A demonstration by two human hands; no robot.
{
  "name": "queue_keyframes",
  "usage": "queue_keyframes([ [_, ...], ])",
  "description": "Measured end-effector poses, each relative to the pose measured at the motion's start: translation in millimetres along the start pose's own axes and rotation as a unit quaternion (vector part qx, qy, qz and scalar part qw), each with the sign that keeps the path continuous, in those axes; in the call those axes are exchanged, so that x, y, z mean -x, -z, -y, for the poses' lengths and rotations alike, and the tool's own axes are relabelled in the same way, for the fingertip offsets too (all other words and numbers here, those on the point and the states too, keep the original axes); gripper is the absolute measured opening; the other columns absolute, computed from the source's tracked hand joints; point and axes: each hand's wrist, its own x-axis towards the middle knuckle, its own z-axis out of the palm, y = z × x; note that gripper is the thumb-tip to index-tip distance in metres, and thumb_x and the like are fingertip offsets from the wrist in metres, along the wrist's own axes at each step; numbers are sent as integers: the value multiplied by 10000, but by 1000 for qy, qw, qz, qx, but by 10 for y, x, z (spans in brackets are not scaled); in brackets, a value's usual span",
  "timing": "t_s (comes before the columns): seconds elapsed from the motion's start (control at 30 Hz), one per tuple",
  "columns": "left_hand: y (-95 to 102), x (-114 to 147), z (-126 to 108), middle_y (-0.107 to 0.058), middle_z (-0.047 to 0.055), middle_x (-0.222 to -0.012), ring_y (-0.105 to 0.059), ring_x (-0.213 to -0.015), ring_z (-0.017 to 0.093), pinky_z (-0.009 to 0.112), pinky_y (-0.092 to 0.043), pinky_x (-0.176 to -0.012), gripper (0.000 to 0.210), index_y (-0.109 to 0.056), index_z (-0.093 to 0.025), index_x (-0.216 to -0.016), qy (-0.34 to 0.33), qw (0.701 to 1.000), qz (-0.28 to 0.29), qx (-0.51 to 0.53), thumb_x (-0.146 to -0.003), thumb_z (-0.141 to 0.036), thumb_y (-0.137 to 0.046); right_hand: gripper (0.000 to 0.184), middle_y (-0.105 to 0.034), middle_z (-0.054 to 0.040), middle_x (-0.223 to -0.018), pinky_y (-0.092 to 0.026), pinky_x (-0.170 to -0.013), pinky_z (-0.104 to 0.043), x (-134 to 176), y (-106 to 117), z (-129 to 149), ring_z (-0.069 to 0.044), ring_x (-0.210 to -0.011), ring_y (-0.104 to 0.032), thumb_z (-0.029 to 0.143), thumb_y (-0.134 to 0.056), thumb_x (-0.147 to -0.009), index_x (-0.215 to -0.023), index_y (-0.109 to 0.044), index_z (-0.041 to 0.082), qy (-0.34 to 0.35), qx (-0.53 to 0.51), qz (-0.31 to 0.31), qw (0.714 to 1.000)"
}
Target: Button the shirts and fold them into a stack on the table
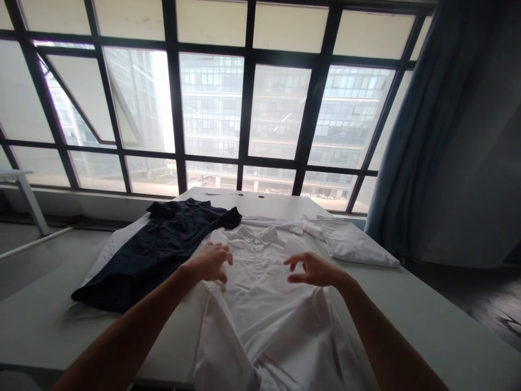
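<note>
A white collared shirt [260, 288] lies front up on the table, its collar toward the window and its lower part bunched near me. Over its left side is my left hand [212, 262], fingers apart and curved, holding nothing. My right hand [310, 268] hovers above the shirt's right side, thumb and fingers spread with a gap between them. Whether either hand's fingertips brush the cloth I cannot tell. Left of the white shirt, a dark navy short-sleeved shirt [158, 252] is laid out, with white cloth [116, 247] showing from under its left edge.
A folded white garment [358, 241] rests at the table's right side. The white table [431, 320] reaches toward a black-framed window [177, 108], one pane tilted open. A blue-grey curtain [415, 141] hangs at the right. Another white table [24, 184] stands far left.
</note>
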Motion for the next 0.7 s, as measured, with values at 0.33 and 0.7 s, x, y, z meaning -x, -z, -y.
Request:
queue_keyframes([
  [0.33, -465, -181, -135, -640, 49, -1131, -633, -913, 205, 263, -481, -795, 624, -718, -254, -1098, -162, 968, 85, 172, -528, -406, -920, 324, -599, 38, -656, -384, -572, -196, -227, -609, 404, -92, -590, -498, 345, -840, -625, -884, -740, 178, 109, -115, 157, 975],
  [0.7, -570, -345, -91, -691, -3, -857, -606, -764, 148, 220, -436, -696, 165, -691, -178, -887, -189, 967, 84, 148, -734, -118, -680, 227, -565, -12, -608, -376, -554, -266, 60, 326, -465, -158, -582, -501, 402, -519, -801, -716, -553, 194, -101, -50, -354, 928],
])
